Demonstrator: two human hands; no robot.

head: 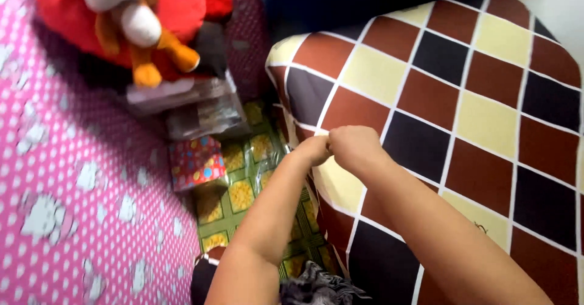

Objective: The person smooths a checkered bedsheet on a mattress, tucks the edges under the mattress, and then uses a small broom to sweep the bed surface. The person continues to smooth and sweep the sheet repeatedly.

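At the left edge of the cushion (450, 92), both hands meet. Left hand (313, 150) and right hand (356, 148) are clenched knuckle to knuckle, fingers curled down onto the cover's edge seam. They appear to pinch the fabric there; the actual grip point is hidden under the fists, so what lies between the fingertips cannot be told.

Cushion: large, fills the right half of the view. Cover is a check pattern of dark brown, reddish brown, black and pale cream squares, divided by thin white lines. Squares run on a diagonal to the frame. Surface looks smooth and taut on top, rounding off at the upper left corner. Along the left side the cover folds downward, with the pattern bunching slightly below the hands.

Left of the cushion: a narrow strip of floor covering (240, 195), green with yellow squares, glossy. On it, just left of the hands, a small box (196, 162) wrapped in red paper with coloured dots. Above that box, a clear plastic packet (201, 107), contents not legible.

Further left of the cushion: pink sheet (73, 207) with white dots and white cartoon figures. At its top, a red plush toy (140, 19) with white and orange parts, lying above the packet.

Below the hands, at the frame's bottom edge, a bit of dark patterned cloth (316, 287).
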